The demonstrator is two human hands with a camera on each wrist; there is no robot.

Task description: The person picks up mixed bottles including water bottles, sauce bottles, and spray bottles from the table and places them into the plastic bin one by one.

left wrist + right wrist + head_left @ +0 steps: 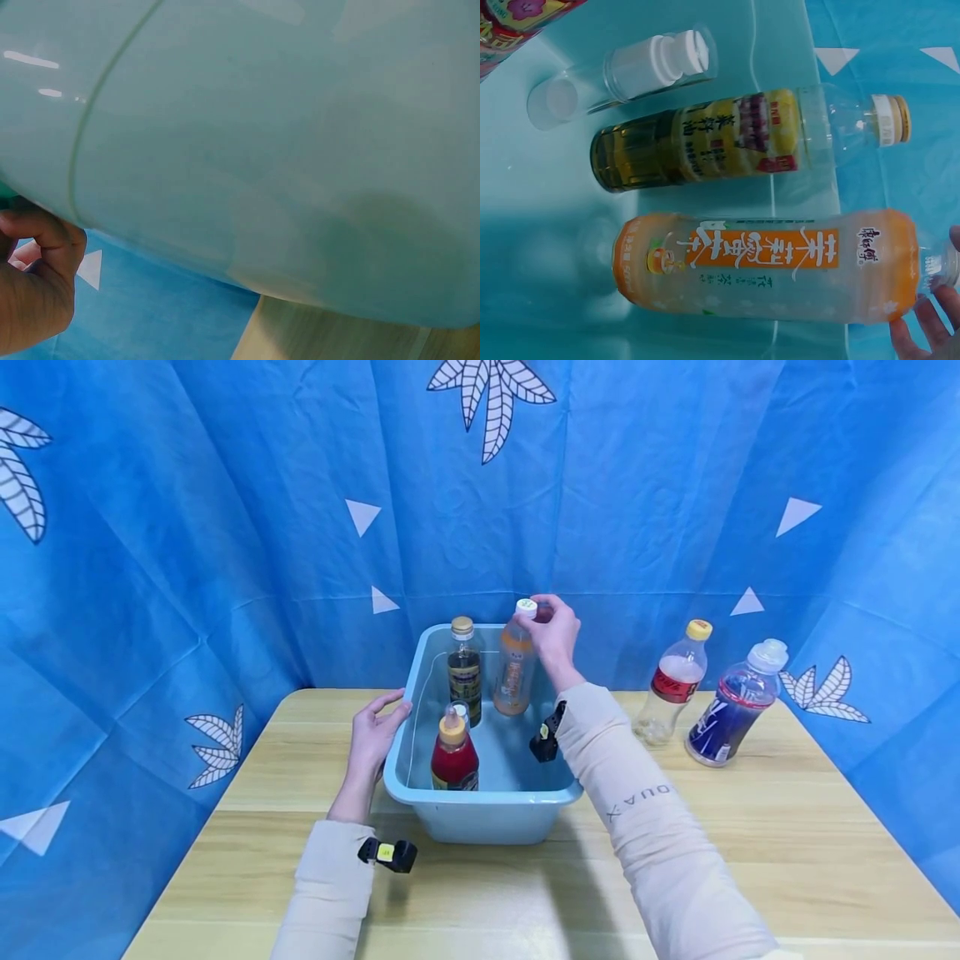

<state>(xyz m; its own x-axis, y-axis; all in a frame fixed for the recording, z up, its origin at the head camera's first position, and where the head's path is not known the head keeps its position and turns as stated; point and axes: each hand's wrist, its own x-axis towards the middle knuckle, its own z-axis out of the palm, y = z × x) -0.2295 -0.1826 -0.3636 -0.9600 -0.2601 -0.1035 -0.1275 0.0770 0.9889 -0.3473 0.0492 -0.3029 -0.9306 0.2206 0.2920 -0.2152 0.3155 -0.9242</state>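
Note:
A light blue plastic basin stands on the wooden table. My left hand grips its left rim, fingers outside and thumb on top. At the back right of the basin, my right hand holds an orange-labelled drink bottle by its neck, just under the white cap. That bottle is upright inside the basin. To its left stands a yellow-labelled oil bottle with a gold cap. Nearer the front are a red sauce bottle with a yellow cap and a clear pump bottle, partly hidden behind it in the head view.
Right of the basin, a cola bottle with a red label and yellow cap stands on the table. Beside it is a dark blue drink bottle with a white cap. A blue patterned curtain hangs behind and around the table.

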